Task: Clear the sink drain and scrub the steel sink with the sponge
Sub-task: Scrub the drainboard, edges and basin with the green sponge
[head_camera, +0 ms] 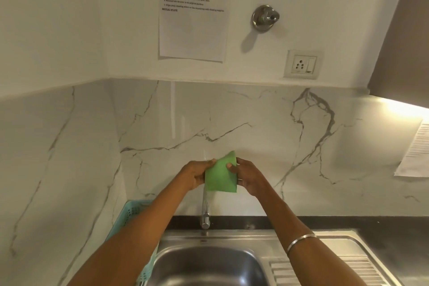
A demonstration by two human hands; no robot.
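While both arms are extended forward, the left hand and the right hand grip the green sponge between them, each closed on one side edge. The right thumb lies across the sponge's face; the left fingertips wrap its upper left edge. The sponge is held upright in front of the marble backsplash, raised well above the steel sink. Directly below the hands, the faucet stands with its upper part hidden behind the sponge. Beneath the left forearm sits a turquoise basket, just beside the sink basin. A metal bangle circles the right forearm, above the ribbed drainboard.
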